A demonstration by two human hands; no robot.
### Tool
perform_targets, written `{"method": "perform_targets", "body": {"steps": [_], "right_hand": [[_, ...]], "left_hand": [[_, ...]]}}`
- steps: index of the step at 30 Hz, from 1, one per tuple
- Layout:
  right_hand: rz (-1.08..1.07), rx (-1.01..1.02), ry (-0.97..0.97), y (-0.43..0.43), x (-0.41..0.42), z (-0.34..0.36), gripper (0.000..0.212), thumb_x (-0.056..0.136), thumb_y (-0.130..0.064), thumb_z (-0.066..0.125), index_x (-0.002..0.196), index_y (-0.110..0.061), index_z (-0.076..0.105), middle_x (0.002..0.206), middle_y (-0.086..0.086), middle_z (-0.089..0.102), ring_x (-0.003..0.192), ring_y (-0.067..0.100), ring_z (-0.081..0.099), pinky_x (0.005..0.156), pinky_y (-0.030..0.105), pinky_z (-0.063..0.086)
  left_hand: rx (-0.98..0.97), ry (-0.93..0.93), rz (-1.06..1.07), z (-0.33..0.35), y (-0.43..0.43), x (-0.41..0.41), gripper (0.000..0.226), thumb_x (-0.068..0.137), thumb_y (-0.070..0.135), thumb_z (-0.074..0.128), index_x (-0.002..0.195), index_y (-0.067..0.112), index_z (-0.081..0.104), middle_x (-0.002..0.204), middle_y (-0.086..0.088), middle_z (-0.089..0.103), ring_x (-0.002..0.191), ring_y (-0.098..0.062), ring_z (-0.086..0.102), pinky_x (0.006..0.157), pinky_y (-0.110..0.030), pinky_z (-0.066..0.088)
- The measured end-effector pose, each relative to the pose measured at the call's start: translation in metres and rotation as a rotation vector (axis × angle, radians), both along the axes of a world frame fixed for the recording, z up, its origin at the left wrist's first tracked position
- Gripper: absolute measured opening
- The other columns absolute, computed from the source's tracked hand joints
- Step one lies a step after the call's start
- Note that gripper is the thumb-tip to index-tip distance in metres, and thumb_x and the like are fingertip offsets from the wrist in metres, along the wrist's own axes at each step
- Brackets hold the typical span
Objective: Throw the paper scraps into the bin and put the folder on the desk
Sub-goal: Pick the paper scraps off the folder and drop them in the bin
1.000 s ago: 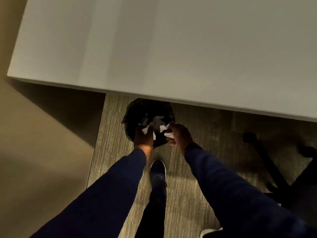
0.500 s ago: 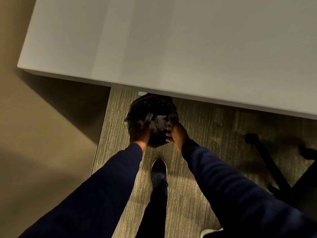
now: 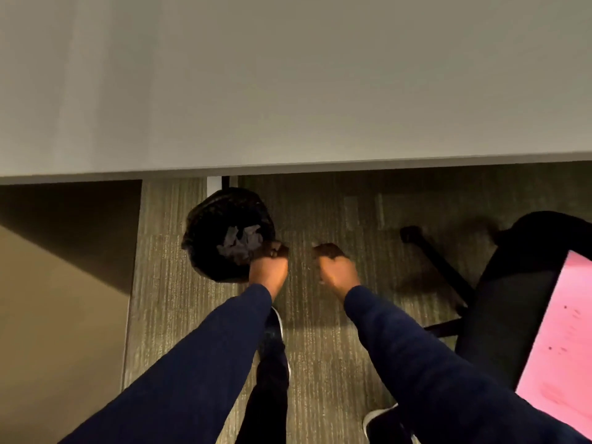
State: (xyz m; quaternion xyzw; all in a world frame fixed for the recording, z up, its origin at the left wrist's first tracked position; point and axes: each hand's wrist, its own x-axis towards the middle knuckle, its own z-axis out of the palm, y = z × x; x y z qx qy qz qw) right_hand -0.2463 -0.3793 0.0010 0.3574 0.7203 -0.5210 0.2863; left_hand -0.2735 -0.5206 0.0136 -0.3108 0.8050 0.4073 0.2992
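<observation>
A round black bin [image 3: 205, 219] stands on the carpet under the desk's front edge, with crumpled paper scraps [image 3: 242, 241] lying inside. My left hand [image 3: 269, 267] hovers at the bin's right rim, fingers curled with nothing visible in them. My right hand [image 3: 336, 270] is to the right of the bin over the carpet, also curled and empty. A pink folder [image 3: 563, 347] lies on the seat of a black office chair [image 3: 519, 283] at the right edge. The pale desk [image 3: 288, 91] fills the upper half of the view.
A desk leg [image 3: 214, 185] stands just behind the bin. The chair's base spokes [image 3: 439, 267] reach out over the carpet at the right. My shoe [image 3: 272, 331] is below the bin. A beige wall [image 3: 57, 315] borders the carpet on the left.
Both hands have let the scraps drop into the bin and pulled back to the right, now curled and empty. The view has swung right, bringing the chair and pink folder into sight.
</observation>
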Motion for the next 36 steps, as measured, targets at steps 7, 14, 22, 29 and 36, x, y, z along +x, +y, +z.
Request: {"method": "perform_targets", "body": {"steps": [7, 14, 22, 29, 36], "right_hand": [[-0.037, 0.129, 0.176, 0.109, 0.055, 0.038, 0.042, 0.095, -0.055, 0.053, 0.104, -0.016, 0.066, 0.097, 0.004, 0.071, 0.090, 0.021, 0.065, 0.081, 0.035, 0.051], [-0.078, 0.311, 0.201, 0.229, 0.119, 0.061, 0.036, 0.096, -0.049, 0.055, 0.110, -0.018, 0.066, 0.100, 0.000, 0.067, 0.086, 0.014, 0.060, 0.072, 0.026, 0.039], [-0.278, 0.381, 0.223, 0.348, 0.200, 0.058, 0.037, 0.096, -0.043, 0.057, 0.114, -0.012, 0.065, 0.105, 0.006, 0.069, 0.088, 0.017, 0.061, 0.077, 0.028, 0.044], [-0.402, 0.423, 0.178, 0.431, 0.256, 0.046, 0.050, 0.093, -0.050, 0.058, 0.134, -0.024, 0.049, 0.134, 0.007, 0.053, 0.114, 0.025, 0.058, 0.095, 0.045, 0.054], [-0.346, 0.652, 0.162, 0.507, 0.278, 0.029, 0.067, 0.088, -0.042, 0.069, 0.145, -0.021, 0.041, 0.146, 0.008, 0.042, 0.131, 0.030, 0.046, 0.100, 0.040, 0.045]], "left_hand": [[0.045, 0.184, -0.377, 0.031, 0.117, 0.034, 0.030, 0.097, 0.033, 0.058, 0.106, 0.007, 0.069, 0.104, -0.013, 0.072, 0.099, -0.030, 0.066, 0.073, -0.023, 0.039], [0.139, 0.297, -0.641, 0.041, 0.242, 0.077, 0.017, 0.096, 0.023, 0.060, 0.104, 0.010, 0.066, 0.106, -0.009, 0.059, 0.088, -0.022, 0.059, 0.079, -0.024, 0.043], [0.179, 0.319, -0.862, 0.039, 0.374, 0.131, 0.021, 0.096, 0.030, 0.059, 0.106, 0.013, 0.064, 0.108, -0.005, 0.055, 0.093, -0.023, 0.059, 0.090, -0.035, 0.050], [0.182, 0.372, -1.031, 0.024, 0.466, 0.165, 0.026, 0.096, 0.033, 0.058, 0.113, 0.014, 0.062, 0.113, -0.007, 0.054, 0.098, -0.024, 0.059, 0.092, -0.042, 0.051], [0.116, 0.540, -1.224, 0.004, 0.543, 0.183, 0.047, 0.094, 0.038, 0.056, 0.137, 0.024, 0.046, 0.137, -0.003, 0.043, 0.123, -0.025, 0.048, 0.100, -0.043, 0.047]]}}
